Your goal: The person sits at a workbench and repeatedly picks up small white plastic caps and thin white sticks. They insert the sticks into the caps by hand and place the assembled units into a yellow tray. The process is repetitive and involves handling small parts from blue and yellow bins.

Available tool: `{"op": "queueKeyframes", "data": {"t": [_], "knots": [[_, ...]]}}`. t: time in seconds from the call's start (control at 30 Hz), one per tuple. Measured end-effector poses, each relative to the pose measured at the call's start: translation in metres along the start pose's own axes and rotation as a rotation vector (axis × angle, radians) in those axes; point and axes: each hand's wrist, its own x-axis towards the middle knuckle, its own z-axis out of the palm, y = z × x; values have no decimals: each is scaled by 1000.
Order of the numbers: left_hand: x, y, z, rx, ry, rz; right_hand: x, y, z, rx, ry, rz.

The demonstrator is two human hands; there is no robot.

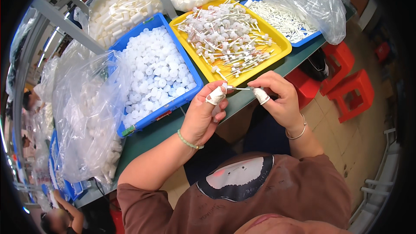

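My left hand (207, 109) is closed, pinching a small white plastic fitting between thumb and index finger. From it a thin white rod (239, 89) points across to my right hand (279, 97). The thumb and index finger of that hand are pinched at the rod's other end; their tips hide what is there. White wrapping covers both thumbs. Just beyond the hands stands a yellow tray (284, 48) heaped with similar rods carrying white discs and reddish threads. Left of it, a blue crate (200, 82) is filled with translucent white discs.
At the back right, a blue tray (310, 39) holds short white sticks. Clear plastic bags (84, 117) of white parts crowd the left and far side of the green table (143, 149). Red stools (355, 93) stand on the floor at right. Another person (60, 216) sits at lower left.
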Motion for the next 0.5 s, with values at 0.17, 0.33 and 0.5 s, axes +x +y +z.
{"op": "queueKeyframes", "data": {"t": [0.17, 0.33, 0.5], "knots": [[0, 1, 0, 20, -2, 4, 1, 1, 6, -8, 32, -76], [-1, -1, 2, 68, 22, 18, -1, 5, 7, -6, 20, -90], [-2, -2, 3, 93, 49, 28, -2, 4, 5, 35, 4, -40]]}}
